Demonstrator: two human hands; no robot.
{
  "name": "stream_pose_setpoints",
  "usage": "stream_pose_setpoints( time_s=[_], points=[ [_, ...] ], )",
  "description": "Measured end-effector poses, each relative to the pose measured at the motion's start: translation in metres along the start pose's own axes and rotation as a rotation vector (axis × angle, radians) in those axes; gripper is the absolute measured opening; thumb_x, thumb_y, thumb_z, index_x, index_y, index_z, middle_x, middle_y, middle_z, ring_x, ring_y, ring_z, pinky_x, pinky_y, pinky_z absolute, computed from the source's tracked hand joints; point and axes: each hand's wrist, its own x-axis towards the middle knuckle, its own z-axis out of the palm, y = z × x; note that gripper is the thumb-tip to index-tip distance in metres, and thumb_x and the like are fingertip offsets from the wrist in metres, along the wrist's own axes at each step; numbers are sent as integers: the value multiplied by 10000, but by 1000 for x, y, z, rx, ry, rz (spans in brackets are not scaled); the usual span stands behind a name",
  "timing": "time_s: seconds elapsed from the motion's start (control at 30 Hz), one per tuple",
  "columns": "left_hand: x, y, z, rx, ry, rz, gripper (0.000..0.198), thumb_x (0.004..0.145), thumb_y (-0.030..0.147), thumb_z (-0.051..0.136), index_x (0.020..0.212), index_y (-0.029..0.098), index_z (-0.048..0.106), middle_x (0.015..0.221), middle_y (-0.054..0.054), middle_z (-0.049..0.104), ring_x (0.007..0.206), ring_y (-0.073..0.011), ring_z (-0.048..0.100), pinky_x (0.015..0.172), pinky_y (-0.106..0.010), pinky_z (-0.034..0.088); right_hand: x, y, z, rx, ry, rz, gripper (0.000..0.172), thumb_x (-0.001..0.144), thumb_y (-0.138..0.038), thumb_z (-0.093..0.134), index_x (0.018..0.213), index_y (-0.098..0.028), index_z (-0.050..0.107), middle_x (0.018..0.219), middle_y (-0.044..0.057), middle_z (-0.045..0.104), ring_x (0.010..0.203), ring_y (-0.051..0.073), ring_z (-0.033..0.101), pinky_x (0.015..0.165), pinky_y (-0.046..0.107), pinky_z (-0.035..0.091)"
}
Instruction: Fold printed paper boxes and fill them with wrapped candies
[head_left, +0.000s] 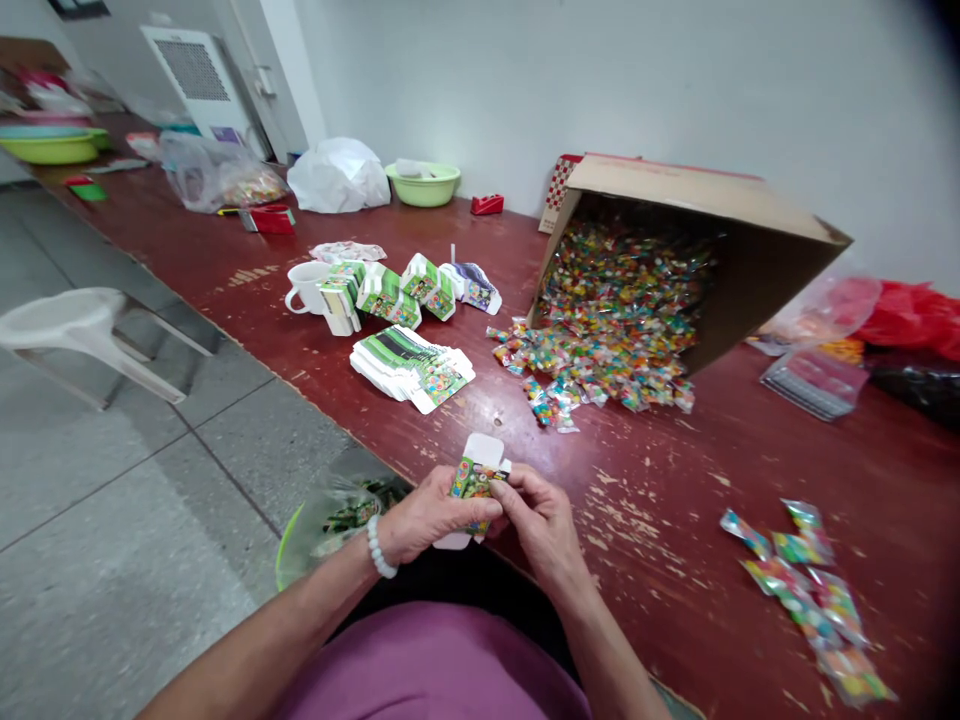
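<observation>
A small green printed candy box is held between both hands at the table's front edge, its white end flaps standing out at top and bottom. My left hand grips its left side, thumb across the front. My right hand pinches the right edge near the upper flap. Just beyond lies a fanned stack of flat green cartons. To its right, wrapped candies spill from a tipped cardboard box.
More green cartons lean by a white mug. Several candy packets lie at the right. A tub lined with a plastic bag stands below the table edge at left. A white stool is on the floor.
</observation>
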Motion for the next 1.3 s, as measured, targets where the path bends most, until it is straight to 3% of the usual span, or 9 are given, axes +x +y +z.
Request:
stream_pose_setpoints(
  time_s=[0.13,0.23,0.3,0.43,0.63,0.8,0.97,1.13,1.3],
  points=[
    [-6,0,5,42,145,124,344,804,284,730,1101,173,595,1051,-56,693,965,-189,658,863,-295,525,0,-8,-6,-88,25,7,248,904,-398,592,794,-184,652,688,-5,632,614,135,564,583,234,466],
    [-14,-2,12,-6,319,172,514,797,260,733,1225,224,449,994,-37,706,847,-183,696,756,-299,565,-1,-7,-3,-20,17,43,248,902,-400,608,1049,-203,643,740,-7,658,650,148,601,600,242,493],
    [-18,-5,16,-8,397,216,577,804,264,729,1272,242,392,946,-26,709,771,-173,700,699,-287,569,-1,-2,3,116,65,82,395,887,-400,638,1234,-240,538,762,-19,670,653,152,623,596,249,510],
    [-19,-8,18,27,461,277,558,820,269,716,1303,234,439,1055,-63,709,877,-181,699,774,-286,567,-4,5,14,259,119,47,401,868,-380,679,1226,-255,548,947,26,709,795,164,660,708,276,538],
    [-19,-2,7,38,296,201,348,843,297,692,1153,187,578,976,-53,723,849,-169,673,751,-260,541,-2,5,3,241,71,21,188,882,-379,672,971,-213,687,875,13,692,788,149,624,737,267,505],
    [-21,1,2,170,241,211,185,903,333,610,1014,188,635,928,-32,704,831,-164,642,746,-259,512,7,0,-10,199,-40,111,205,814,-360,743,754,-176,677,779,8,681,692,127,582,682,251,471],
    [-21,5,-1,393,239,222,172,906,328,597,975,184,662,898,-34,692,836,-172,630,763,-271,488,9,-4,-13,257,-93,145,315,749,-340,801,1016,-227,678,778,-25,656,681,129,593,668,250,480],
    [-19,4,3,-41,281,157,383,790,342,760,1067,229,520,838,21,651,743,-130,632,673,-224,496,5,2,-15,19,-88,11,144,855,-320,685,808,-187,712,788,28,672,725,156,594,684,269,486],
    [-17,-4,10,-351,77,-110,463,894,574,560,1205,236,507,864,-35,666,569,-148,665,500,-233,501,2,-4,-11,-194,-62,-160,125,884,-267,620,909,-210,729,807,29,652,713,160,617,653,270,490]
  ],
)
